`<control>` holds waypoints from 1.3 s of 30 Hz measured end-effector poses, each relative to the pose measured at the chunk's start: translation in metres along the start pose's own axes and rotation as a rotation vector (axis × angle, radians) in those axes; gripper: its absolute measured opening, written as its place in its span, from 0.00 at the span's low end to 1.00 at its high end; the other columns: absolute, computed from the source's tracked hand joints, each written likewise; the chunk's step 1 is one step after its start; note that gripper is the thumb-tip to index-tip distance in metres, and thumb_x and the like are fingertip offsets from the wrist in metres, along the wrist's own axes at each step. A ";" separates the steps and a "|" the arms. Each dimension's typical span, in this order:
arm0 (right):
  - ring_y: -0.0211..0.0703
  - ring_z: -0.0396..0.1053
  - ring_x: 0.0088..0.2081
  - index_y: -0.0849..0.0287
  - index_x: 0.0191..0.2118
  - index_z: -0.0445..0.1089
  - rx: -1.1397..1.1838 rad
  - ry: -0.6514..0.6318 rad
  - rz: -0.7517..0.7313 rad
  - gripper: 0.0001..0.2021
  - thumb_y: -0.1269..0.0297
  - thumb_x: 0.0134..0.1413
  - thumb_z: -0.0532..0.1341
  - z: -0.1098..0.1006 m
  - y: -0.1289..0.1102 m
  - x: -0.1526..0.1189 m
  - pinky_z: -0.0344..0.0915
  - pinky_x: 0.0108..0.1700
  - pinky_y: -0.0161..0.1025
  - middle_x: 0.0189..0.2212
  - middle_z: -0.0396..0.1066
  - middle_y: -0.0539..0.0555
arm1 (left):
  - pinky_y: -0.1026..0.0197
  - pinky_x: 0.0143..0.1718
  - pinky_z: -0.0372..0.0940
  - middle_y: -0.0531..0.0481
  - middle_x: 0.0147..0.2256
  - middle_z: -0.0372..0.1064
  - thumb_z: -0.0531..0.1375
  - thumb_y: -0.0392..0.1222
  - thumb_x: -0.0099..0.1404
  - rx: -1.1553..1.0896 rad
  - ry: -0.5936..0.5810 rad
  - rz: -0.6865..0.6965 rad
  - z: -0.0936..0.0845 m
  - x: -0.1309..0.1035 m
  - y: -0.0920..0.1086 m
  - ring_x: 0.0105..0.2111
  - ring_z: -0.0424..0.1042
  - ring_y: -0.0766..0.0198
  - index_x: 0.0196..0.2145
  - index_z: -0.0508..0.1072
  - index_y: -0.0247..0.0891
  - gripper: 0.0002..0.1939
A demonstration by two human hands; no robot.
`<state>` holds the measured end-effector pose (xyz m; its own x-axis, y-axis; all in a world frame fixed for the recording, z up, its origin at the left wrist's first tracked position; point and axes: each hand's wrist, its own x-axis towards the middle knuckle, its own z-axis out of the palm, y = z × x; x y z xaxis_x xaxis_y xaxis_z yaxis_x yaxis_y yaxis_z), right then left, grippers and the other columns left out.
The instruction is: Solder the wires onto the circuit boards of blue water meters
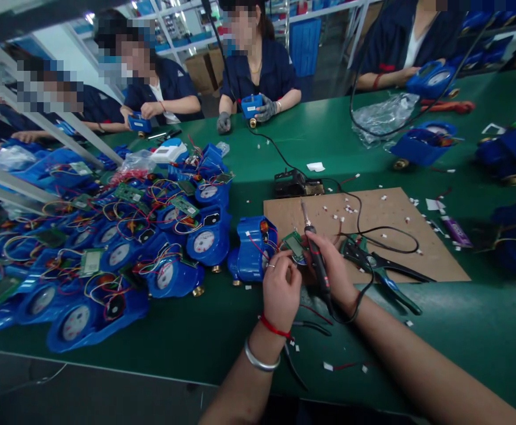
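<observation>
My right hand is wrapped around a black soldering iron, its metal tip pointing away from me over the brown board. Just left of it, my left hand is closed in a pinch beside a small green circuit board with a display. What those fingers hold is too small to make out. A blue water meter with an open top and thin wires stands next to my left fingertips. Beyond the iron's tip sits a dark soldering stand.
Many blue meters with loose wires crowd the left. Green-handled pliers lie right of my hand on a cardboard sheet strewn with white connectors. A black cable loops across it. Co-workers handle meters across the green table.
</observation>
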<state>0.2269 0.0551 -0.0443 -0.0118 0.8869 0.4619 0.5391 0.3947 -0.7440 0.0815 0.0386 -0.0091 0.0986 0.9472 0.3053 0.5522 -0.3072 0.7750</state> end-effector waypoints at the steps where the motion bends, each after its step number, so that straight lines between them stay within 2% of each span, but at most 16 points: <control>1: 0.49 0.65 0.52 0.46 0.60 0.55 -0.001 0.001 0.002 0.23 0.66 0.59 0.55 0.000 0.000 0.000 0.63 0.53 0.52 0.50 0.66 0.53 | 0.53 0.49 0.63 0.45 0.43 0.69 0.52 0.26 0.61 -0.001 0.001 0.002 0.000 0.000 0.000 0.47 0.67 0.59 0.30 0.64 0.38 0.08; 9: 0.49 0.66 0.50 0.49 0.59 0.56 0.018 0.069 -0.004 0.24 0.67 0.57 0.58 -0.010 -0.016 0.000 0.64 0.53 0.51 0.49 0.68 0.55 | 0.53 0.49 0.64 0.46 0.43 0.70 0.52 0.26 0.60 -0.019 0.015 0.002 0.001 0.000 -0.001 0.47 0.68 0.59 0.33 0.67 0.37 0.09; 14: 0.45 0.69 0.39 0.53 0.46 0.66 0.041 0.255 0.116 0.14 0.64 0.53 0.62 -0.035 -0.035 -0.006 0.67 0.42 0.43 0.40 0.69 0.54 | 0.53 0.49 0.64 0.46 0.43 0.70 0.52 0.26 0.61 -0.029 0.015 -0.003 0.001 0.000 -0.002 0.46 0.68 0.60 0.34 0.66 0.38 0.09; 17: 0.44 0.69 0.36 0.55 0.41 0.67 0.100 0.345 0.175 0.09 0.62 0.53 0.62 -0.049 -0.038 -0.012 0.66 0.37 0.41 0.36 0.69 0.54 | 0.52 0.49 0.64 0.46 0.44 0.70 0.51 0.26 0.61 -0.034 0.009 -0.005 0.001 -0.001 -0.003 0.47 0.68 0.59 0.33 0.66 0.37 0.09; 20: 0.40 0.66 0.27 0.55 0.42 0.66 0.251 0.260 0.232 0.11 0.61 0.53 0.62 -0.056 -0.030 -0.019 0.63 0.29 0.37 0.30 0.68 0.51 | 0.52 0.49 0.64 0.46 0.43 0.70 0.51 0.26 0.61 -0.041 0.011 -0.010 0.001 0.000 -0.002 0.47 0.68 0.59 0.32 0.65 0.38 0.09; 23: 0.37 0.62 0.22 0.56 0.39 0.66 0.253 0.150 0.250 0.10 0.62 0.51 0.64 -0.060 -0.017 -0.025 0.57 0.23 0.35 0.25 0.66 0.49 | 0.53 0.50 0.64 0.46 0.43 0.70 0.51 0.26 0.62 -0.040 0.017 -0.015 0.001 0.000 -0.002 0.47 0.68 0.60 0.32 0.65 0.38 0.09; 28: 0.41 0.66 0.24 0.55 0.35 0.66 0.263 0.117 0.263 0.08 0.61 0.51 0.63 -0.063 -0.003 -0.028 0.57 0.21 0.35 0.25 0.68 0.50 | 0.53 0.50 0.63 0.46 0.45 0.70 0.51 0.27 0.62 -0.035 0.012 -0.014 0.001 -0.001 -0.002 0.48 0.68 0.60 0.32 0.64 0.38 0.08; 35: 0.38 0.64 0.21 0.55 0.34 0.65 0.203 0.039 0.234 0.07 0.61 0.52 0.63 -0.065 -0.012 -0.022 0.56 0.21 0.34 0.23 0.68 0.48 | 0.54 0.50 0.63 0.47 0.44 0.70 0.51 0.26 0.62 -0.014 0.020 -0.011 0.001 0.000 -0.001 0.48 0.68 0.60 0.32 0.64 0.38 0.09; 39: 0.39 0.66 0.23 0.55 0.34 0.66 0.186 0.025 0.230 0.06 0.61 0.53 0.63 -0.064 -0.012 -0.021 0.58 0.21 0.34 0.24 0.69 0.48 | 0.55 0.50 0.63 0.47 0.44 0.70 0.51 0.26 0.62 -0.007 0.020 -0.010 0.001 0.000 -0.001 0.48 0.68 0.61 0.32 0.64 0.38 0.09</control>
<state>0.2751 0.0159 -0.0143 0.1152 0.9528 0.2810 0.3616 0.2232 -0.9052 0.0821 0.0396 -0.0107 0.0765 0.9480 0.3090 0.5471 -0.2989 0.7819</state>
